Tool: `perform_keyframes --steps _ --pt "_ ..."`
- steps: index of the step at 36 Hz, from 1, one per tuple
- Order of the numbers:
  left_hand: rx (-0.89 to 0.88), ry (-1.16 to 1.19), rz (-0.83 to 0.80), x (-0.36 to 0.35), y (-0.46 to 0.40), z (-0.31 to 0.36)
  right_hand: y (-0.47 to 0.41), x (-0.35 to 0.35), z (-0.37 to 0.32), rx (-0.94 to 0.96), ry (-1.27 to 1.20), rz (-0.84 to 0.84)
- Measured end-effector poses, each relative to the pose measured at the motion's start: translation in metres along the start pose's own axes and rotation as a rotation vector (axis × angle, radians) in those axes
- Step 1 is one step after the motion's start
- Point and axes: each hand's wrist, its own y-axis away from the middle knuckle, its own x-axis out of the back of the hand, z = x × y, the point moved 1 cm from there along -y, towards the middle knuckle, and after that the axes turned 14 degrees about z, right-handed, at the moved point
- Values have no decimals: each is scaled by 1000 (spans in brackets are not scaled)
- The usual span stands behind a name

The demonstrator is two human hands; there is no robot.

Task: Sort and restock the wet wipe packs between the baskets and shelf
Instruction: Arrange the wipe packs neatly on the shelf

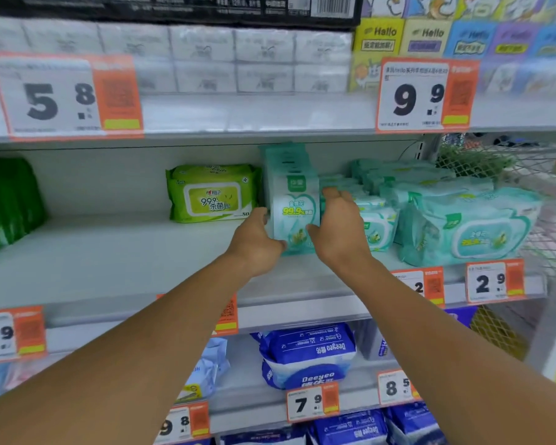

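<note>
A row of upright teal wet wipe packs [292,200] stands on the middle shelf [116,255]. My left hand [256,241] presses against the row's left side near the bottom. On the row's right side lies my right hand [339,226], fingers stretched along it toward the back. A lime green wipe pack [212,194] stands alone to the left of the row. Larger teal wipe packs [463,226] lie stacked to the right, touching each other.
Dark green packs [7,203] fill the shelf's far left. Blue wipe packs [305,358] sit on the shelf below. White tissue bundles [206,56] line the shelf above. A wire mesh basket [527,194] is at the right edge. Price tags [495,281] hang on shelf fronts.
</note>
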Motion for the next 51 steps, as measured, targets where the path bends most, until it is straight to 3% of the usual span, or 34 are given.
perform_keyframes --steps 5,10,24,42,51 --pt "60 -39 -22 4 2 0 6 1 -3 15 8 -6" --pt "141 -93 -146 2 8 2 9 -3 -2 -80 75 -61" --pt "28 -94 65 -15 -15 -7 -14 -18 2 -153 41 -30" --pt "123 -190 6 -6 -13 -3 6 -9 2 -95 36 47" --pt "153 -335 46 -5 -9 -5 10 -10 5 -135 99 -36"
